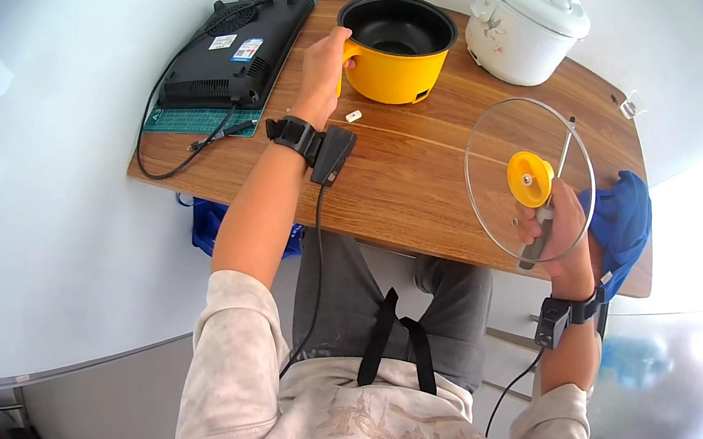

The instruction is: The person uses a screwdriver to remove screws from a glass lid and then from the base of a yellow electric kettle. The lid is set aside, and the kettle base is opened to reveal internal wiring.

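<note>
My left hand (325,73) is closed around the handle of a yellow electric pot (398,77) with a dark inside. The pot stands upright near the table's far edge. At the right, my right hand (565,226) is closed on a clear glass lid (489,154), tilted above the table, with a yellow knob (522,172) and a screw at its centre. Through the glass a screwdriver (538,246) with a grey handle and metal shaft shows beside my fingers. Whether those fingers also touch it, I cannot tell. A small white piece (354,116) lies in front of the pot.
A black appliance (197,76) with a cable lies underside up on a green cutting mat (168,120) at the left. A white rice cooker (517,38) stands at the back right. Blue cloth (626,220) lies at the table's right edge. White walls bound the wooden table (386,204).
</note>
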### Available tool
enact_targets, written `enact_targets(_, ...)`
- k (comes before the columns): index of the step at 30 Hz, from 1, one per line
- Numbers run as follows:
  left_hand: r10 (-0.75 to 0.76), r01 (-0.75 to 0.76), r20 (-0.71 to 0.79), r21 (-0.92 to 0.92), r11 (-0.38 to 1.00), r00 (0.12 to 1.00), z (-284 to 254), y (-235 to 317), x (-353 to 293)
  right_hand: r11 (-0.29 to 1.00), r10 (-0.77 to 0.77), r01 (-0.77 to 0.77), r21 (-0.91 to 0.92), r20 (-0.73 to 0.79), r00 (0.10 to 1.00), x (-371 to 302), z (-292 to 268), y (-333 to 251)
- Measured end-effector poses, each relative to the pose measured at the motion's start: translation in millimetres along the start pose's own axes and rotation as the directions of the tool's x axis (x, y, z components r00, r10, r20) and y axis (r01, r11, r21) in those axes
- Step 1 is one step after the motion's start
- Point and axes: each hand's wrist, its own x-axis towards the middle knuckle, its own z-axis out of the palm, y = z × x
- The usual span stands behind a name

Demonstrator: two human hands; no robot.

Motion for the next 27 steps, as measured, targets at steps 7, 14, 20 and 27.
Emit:
enact_targets(7, -0.005, 0.006, -0.026, 0.035, 0.999, 1.0, -1.9, -2.8, 11.4, 0.999, 0.009, -0.011, 0.03, 0.054, 0.998, 7.8, 8.0, 3.8)
enact_targets(14, 0.001, 0.001, -0.034, 0.056, 0.998, 0.999, -5.0, -15.9, 3.4, 0.989, 0.131, -0.13, 0.077, -0.013, 0.991, 3.8, 8.8, 9.2)
enact_targets(20, 0.082, -0.04, -0.063, 0.503, 0.863, 0.995, -15.1, 0.2, -4.3, 0.981, 0.151, -0.16, 0.11, 0.087, 0.985, 14.0, 10.4, 13.7)
enact_targets(27, 0.096, -0.189, 0.239, 0.405, 0.895, 0.966, 21.9, 6.6, -114.5, 0.971, 0.166, -0.184, 0.15, 0.125, 0.978, 11.5, 20.3, 18.7)
